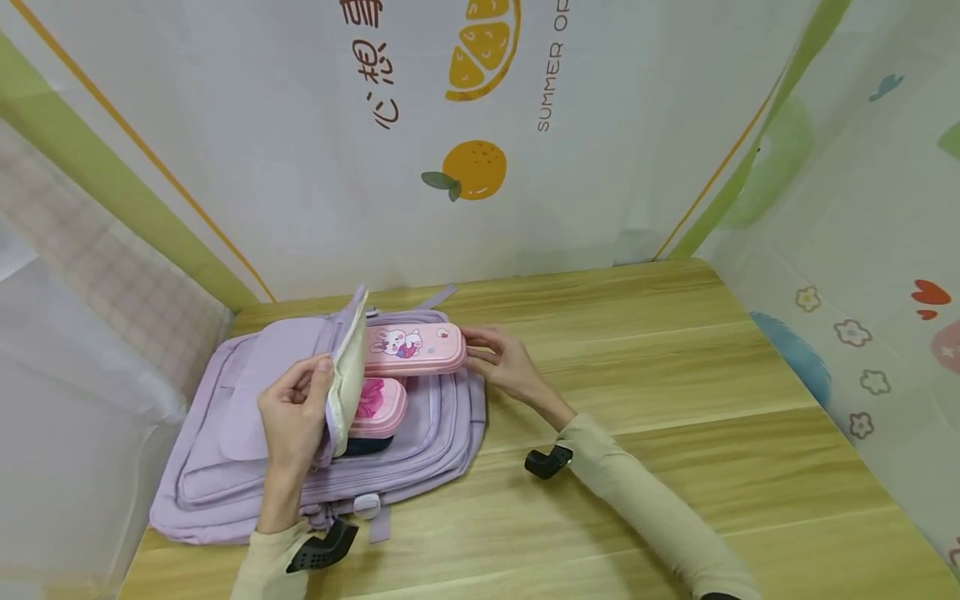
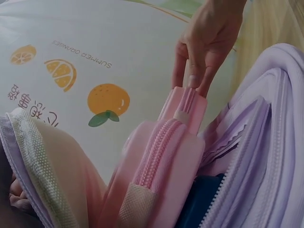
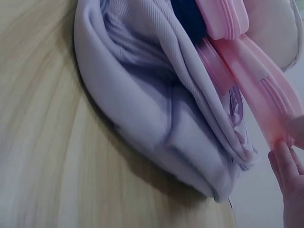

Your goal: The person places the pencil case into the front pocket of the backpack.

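A lavender backpack lies on the table with its front pocket unzipped. My left hand pinches the edge of the pocket's flap, whose cream lining shows, and holds it raised. At the pocket's mouth, a pink pencil case with a rabbit picture sits partly behind the flap. Thumb and fingers of my right hand grip its outer end, also visible in the right wrist view. A second pink pencil case with a bow picture is in the pocket, over a dark blue item that is mostly hidden.
The wooden table extends to the right of the backpack. White printed curtains stand behind and at both sides. A strap with a round white piece lies at the backpack's near side.
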{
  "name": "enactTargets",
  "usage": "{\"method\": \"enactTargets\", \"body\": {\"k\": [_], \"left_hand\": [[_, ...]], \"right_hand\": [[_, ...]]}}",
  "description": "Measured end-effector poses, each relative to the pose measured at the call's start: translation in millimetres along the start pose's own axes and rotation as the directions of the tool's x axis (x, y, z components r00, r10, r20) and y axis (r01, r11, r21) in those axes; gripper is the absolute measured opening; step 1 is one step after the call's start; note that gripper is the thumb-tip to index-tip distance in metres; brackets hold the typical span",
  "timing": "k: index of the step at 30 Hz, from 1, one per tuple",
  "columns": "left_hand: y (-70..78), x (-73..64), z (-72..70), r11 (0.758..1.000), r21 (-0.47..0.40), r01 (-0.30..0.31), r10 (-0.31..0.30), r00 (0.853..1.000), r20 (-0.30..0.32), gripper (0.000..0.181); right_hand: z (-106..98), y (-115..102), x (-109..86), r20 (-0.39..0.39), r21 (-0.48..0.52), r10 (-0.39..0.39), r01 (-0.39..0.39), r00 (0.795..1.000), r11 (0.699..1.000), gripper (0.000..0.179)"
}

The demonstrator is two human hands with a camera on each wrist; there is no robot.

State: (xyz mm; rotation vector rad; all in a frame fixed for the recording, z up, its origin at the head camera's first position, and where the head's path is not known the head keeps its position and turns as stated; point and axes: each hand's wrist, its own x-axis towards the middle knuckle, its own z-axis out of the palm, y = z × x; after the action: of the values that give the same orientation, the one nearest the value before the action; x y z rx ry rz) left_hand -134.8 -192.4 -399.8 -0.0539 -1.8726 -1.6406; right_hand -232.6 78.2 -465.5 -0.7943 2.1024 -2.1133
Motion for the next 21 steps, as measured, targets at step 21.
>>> {"method": "enactTargets", "body": {"k": [21], "left_hand": [[-10.8, 0.6, 3.6, 0.988, -0.152, -0.026, 0.035, 0.998, 0.06, 0.012]], "right_hand": [[37.9, 5.8, 25.8, -0.03, 0.026, 0.024, -0.023, 0.999, 0.999, 0.046]]}}
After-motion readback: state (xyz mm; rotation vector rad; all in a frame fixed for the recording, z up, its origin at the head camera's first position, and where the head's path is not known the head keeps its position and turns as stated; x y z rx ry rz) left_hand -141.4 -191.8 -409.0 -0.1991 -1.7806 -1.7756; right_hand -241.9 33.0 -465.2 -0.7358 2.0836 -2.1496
